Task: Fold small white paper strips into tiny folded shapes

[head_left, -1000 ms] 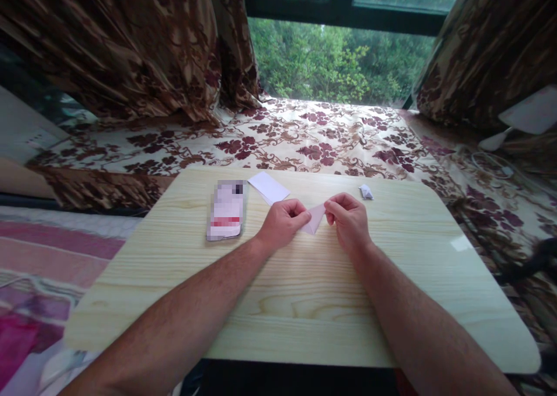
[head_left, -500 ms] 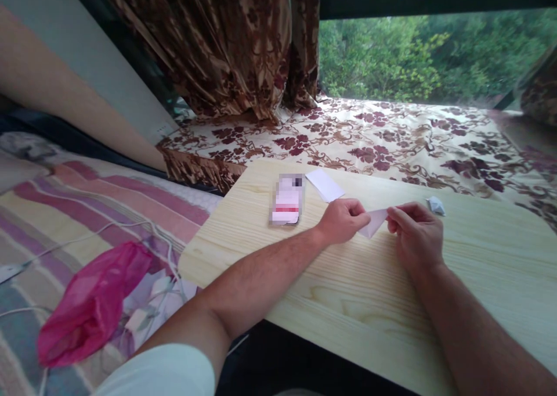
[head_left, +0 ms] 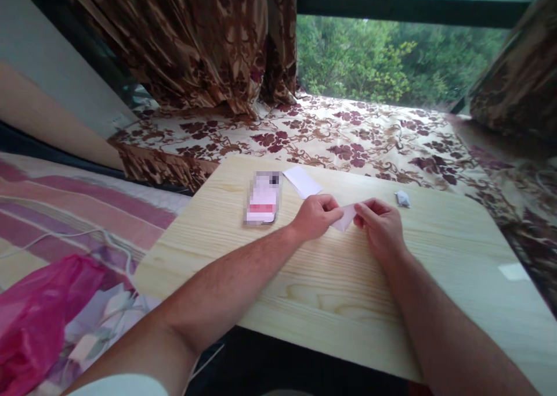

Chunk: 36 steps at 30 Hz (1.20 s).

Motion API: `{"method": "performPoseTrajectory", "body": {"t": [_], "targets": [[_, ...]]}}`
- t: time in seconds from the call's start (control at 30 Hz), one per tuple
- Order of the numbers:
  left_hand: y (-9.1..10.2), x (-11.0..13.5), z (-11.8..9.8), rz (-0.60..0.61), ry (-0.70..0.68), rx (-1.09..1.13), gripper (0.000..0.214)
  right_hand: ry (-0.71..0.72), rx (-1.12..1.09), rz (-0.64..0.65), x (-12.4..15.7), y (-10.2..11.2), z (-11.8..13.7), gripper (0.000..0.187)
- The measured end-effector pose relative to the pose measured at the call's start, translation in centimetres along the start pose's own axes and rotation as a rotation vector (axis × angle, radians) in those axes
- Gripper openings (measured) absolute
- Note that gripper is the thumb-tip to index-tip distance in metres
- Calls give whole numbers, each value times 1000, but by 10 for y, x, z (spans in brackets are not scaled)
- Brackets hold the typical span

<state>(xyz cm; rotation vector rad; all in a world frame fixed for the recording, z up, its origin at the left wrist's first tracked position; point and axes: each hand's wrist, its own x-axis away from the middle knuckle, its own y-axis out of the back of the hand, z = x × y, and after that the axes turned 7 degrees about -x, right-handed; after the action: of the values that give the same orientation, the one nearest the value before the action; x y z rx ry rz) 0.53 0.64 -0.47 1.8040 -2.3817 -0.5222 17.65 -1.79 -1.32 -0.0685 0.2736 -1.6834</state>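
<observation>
My left hand [head_left: 314,216] and my right hand [head_left: 379,226] both pinch a small folded piece of pale pink paper [head_left: 346,216] just above the light wooden table [head_left: 331,285]. The fingers of each hand are closed on opposite ends of the paper. Only the middle of the paper shows between my hands. A phone [head_left: 262,198] lies flat to the left of my left hand. A white slip of paper [head_left: 302,182] lies just beyond my left hand. A small crumpled or folded white paper piece [head_left: 402,198] sits on the table to the right of my right hand.
A floral cloth [head_left: 348,135] covers the ledge behind the table, below a window [head_left: 391,59] with brown patterned curtains [head_left: 183,42]. At the left lie a striped bed cover [head_left: 65,210], a white cable [head_left: 78,236] and a pink plastic bag [head_left: 39,315].
The view swung left and then partly back toward the right. My hands stay pinched on the folded paper and have drawn a little closer together.
</observation>
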Motion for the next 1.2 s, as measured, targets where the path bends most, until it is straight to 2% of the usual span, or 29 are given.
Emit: {"method": "performPoseTrajectory", "body": {"t": [0.37,0.67,1.2], "targets": [[0,-3,-5,0,40,-3,21,1,59,1,-4,-1,1,26],[3,-3,-4,-19,69,67,23,-104,99,107,-3,-1,1,31],[0,-3,-5,-87,61,30,22,-62,113,81,-1,-7,1,31]]}}
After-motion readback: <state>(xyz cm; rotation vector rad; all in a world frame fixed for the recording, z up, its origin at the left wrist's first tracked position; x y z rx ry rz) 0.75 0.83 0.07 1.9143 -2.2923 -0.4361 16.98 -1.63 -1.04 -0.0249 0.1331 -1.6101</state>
